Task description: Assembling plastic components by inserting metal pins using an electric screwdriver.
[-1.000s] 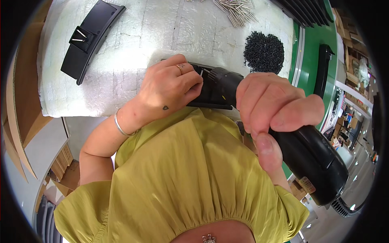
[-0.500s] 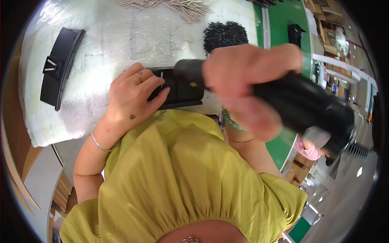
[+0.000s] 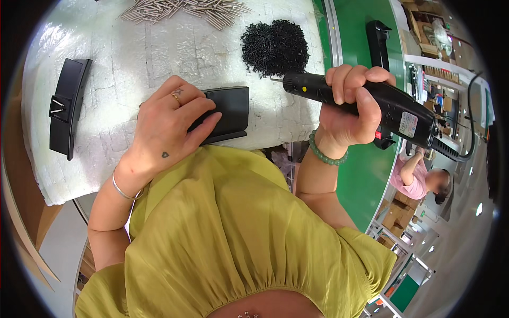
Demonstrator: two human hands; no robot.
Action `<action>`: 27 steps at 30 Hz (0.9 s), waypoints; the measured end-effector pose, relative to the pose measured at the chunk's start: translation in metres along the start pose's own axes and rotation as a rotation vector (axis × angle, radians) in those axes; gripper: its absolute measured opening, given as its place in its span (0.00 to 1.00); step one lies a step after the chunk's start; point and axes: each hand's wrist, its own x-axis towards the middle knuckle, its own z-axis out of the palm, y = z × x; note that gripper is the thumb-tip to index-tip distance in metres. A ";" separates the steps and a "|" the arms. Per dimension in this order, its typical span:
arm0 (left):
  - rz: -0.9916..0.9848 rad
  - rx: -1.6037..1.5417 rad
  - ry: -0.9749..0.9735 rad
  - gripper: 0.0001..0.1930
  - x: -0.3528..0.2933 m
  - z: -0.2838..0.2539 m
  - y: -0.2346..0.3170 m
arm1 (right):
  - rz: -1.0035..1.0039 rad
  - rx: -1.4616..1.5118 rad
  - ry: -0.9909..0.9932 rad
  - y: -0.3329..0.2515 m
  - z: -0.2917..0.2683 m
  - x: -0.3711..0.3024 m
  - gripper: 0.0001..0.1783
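My right hand (image 3: pixel 352 100) is wrapped round a black corded electric screwdriver (image 3: pixel 313 87). Its thin metal bit points left, at the near edge of a heap of small black screws (image 3: pixel 275 49). With bent fingers and thumb, my left hand (image 3: pixel 172 119) grips the left part of a black plastic piece (image 3: pixel 230 108) lying close to my body. That hand hides the piece's left end. Over on the left lies a similar black plastic part (image 3: pixel 77 93), slightly curved, with a raised block holding two short metal pins (image 3: pixel 58 108).
A pile of metal pins (image 3: pixel 180 9) lies at the far side of the white wrapped work surface (image 3: pixel 143 58). To the right is a green surface (image 3: pixel 352 185) with another black part (image 3: pixel 377 45) on it. A person in pink (image 3: pixel 416 175) is farther right.
The screwdriver in my right hand has moved off the black piece, right and away from my body, toward the screws. My left hand stays on the piece.
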 end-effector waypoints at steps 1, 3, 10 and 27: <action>0.001 0.003 -0.003 0.07 0.001 0.001 0.000 | -0.002 0.003 0.003 0.002 0.000 0.000 0.15; 0.028 0.001 -0.020 0.07 0.004 0.004 0.000 | 0.015 -0.022 0.018 0.006 0.002 0.000 0.15; 0.069 0.004 -0.071 0.08 0.026 0.004 -0.003 | -0.021 0.001 0.000 -0.004 0.004 0.002 0.16; 0.312 -0.083 0.062 0.07 0.086 0.057 -0.029 | -0.177 0.098 -0.264 -0.036 0.002 0.013 0.19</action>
